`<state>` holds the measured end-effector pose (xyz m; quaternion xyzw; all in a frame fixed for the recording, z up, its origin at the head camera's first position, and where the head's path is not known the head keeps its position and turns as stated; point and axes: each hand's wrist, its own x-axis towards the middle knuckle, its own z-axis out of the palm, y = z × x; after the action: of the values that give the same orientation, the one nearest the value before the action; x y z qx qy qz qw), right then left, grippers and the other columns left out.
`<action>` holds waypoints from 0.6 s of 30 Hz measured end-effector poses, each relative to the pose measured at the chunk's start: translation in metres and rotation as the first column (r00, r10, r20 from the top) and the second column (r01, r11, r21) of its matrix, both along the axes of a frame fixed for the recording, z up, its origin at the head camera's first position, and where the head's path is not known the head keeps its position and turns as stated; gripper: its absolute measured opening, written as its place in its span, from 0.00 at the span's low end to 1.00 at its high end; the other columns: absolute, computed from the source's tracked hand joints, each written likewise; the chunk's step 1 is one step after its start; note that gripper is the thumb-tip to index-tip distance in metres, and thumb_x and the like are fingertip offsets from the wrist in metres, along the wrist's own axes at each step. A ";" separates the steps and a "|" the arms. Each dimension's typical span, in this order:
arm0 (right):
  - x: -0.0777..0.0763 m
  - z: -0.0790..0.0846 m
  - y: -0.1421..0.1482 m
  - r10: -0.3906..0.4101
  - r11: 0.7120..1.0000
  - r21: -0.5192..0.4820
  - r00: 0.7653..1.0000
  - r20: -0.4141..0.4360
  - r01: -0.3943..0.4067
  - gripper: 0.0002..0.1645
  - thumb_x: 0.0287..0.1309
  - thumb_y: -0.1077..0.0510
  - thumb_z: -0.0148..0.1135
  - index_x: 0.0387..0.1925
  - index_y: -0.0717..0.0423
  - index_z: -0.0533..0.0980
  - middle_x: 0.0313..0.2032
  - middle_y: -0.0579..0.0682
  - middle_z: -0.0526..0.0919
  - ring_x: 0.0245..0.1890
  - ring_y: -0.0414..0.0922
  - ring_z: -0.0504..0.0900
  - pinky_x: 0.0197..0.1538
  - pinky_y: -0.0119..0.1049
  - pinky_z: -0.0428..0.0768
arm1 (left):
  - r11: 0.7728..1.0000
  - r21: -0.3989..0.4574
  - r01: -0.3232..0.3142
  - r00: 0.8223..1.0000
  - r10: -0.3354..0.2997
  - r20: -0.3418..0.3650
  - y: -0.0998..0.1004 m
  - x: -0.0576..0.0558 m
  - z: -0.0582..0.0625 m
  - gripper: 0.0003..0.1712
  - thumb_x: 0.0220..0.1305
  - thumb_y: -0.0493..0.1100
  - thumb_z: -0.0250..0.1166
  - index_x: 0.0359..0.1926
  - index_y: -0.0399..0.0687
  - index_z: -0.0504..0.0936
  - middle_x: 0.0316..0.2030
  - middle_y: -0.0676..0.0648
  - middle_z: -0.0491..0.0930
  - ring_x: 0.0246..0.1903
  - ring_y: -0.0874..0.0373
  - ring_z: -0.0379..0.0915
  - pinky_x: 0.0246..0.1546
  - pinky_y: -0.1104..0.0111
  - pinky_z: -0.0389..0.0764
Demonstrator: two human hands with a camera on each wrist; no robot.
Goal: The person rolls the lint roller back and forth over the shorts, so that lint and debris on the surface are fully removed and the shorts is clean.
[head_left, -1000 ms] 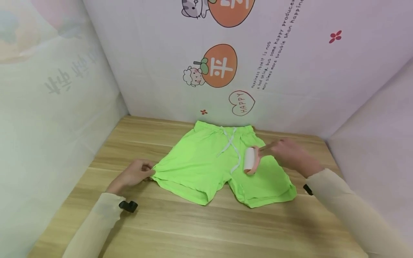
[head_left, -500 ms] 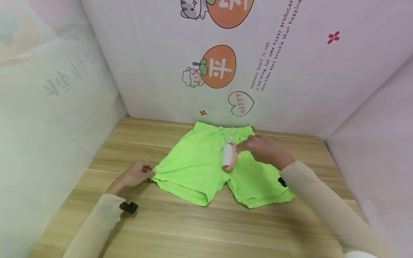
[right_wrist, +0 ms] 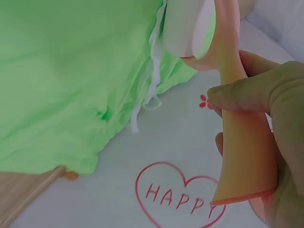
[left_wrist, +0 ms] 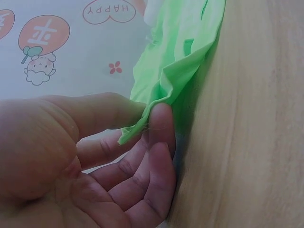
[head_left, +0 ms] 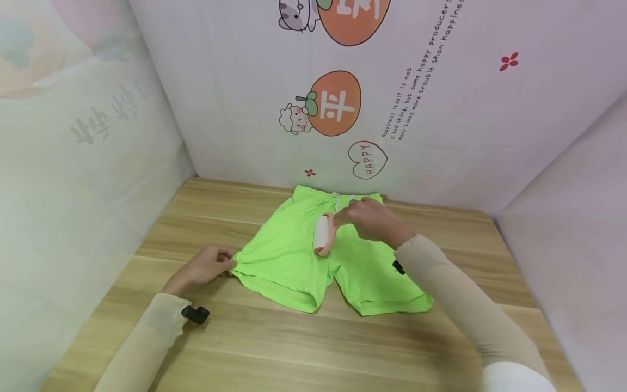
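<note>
Bright green shorts (head_left: 284,245) lie spread on the wooden table, waistband toward the back wall. My left hand (head_left: 208,263) pinches the hem corner of the left-side leg; in the left wrist view the fabric (left_wrist: 166,85) is folded between thumb and index finger. In my right hand (head_left: 374,219) is a lint roller (head_left: 321,234) with a pink handle and a white roll, gripped by the handle (right_wrist: 247,152). Its roll lies over the middle of the shorts, left of the crotch seam. The right hand covers most of the white drawstring (right_wrist: 154,71).
The wood-grain table (head_left: 274,354) extends in front of the shorts. A white printed back wall (head_left: 235,109) stands right behind the waistband, with white side walls (head_left: 568,218) at left and right.
The right hand has swept the lint roller leftward from the right-side leg to the middle of the shorts. The right-side leg has shifted a little left. The left hand keeps its pinch.
</note>
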<state>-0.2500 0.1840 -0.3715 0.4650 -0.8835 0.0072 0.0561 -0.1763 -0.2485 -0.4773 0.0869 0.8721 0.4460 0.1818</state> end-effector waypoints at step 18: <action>-0.004 -0.015 -0.105 0.038 0.996 0.080 0.999 0.014 -0.039 0.41 0.58 0.79 0.64 0.61 0.33 0.84 0.60 0.36 0.87 0.49 0.48 0.85 0.50 0.44 0.84 | 1.000 0.015 0.004 1.000 -0.004 0.010 0.001 0.000 0.000 0.12 0.76 0.39 0.61 0.52 0.33 0.82 0.39 0.43 0.84 0.37 0.54 0.81 0.37 0.69 0.84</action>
<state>-0.2538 0.0788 -0.3866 0.4838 -0.8743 -0.0240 0.0316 -0.1764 -0.2470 -0.4773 0.0879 0.8675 0.4527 0.1864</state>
